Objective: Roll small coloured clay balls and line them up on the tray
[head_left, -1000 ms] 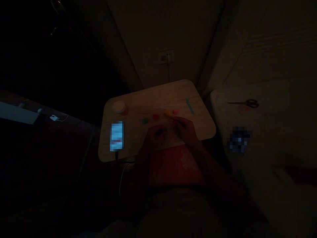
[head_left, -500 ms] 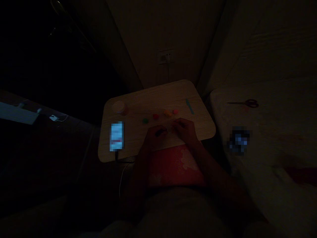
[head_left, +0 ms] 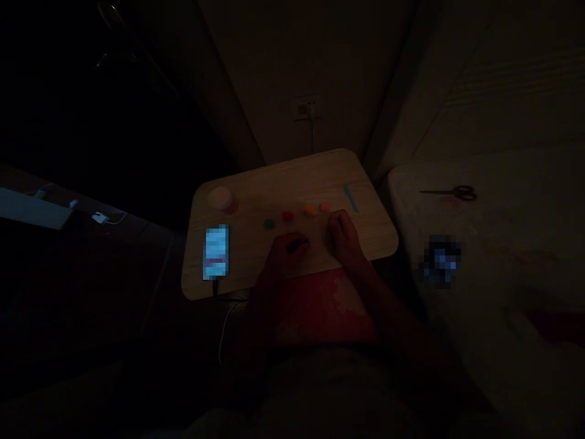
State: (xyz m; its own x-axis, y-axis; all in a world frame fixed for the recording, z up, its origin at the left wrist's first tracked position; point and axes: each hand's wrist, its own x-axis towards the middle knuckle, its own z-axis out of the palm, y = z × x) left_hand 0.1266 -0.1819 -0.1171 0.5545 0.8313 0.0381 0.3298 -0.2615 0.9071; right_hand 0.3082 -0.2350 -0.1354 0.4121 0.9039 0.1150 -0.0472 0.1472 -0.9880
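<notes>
In the dim light, my left hand point(head_left: 289, 245) rests low over the small wooden table with its fingers curled inward. A dark patch lies inside the curl, and I cannot tell whether it is an object or shadow. My right hand point(head_left: 342, 235) is closed above the table's near right part; whatever it may hold is hidden. Just beyond the hands lies a row of small lumps that look like modelling clay: green point(head_left: 269, 224), red point(head_left: 287, 216), orange point(head_left: 311, 210) and pink point(head_left: 324, 208). The pink one is nearest my right hand.
A flat teal strip point(head_left: 350, 197) lies on the table point(head_left: 283, 180) at the right. At the left stand a round pale-topped tub point(head_left: 221, 199) and a lit phone point(head_left: 216, 252) with a cable. Scissors point(head_left: 452, 193) rest on the pale surface to the right.
My right hand has shifted right, away from my left hand, and its fingers have drawn in closer. My left hand and the coloured lumps stay about where they were.
</notes>
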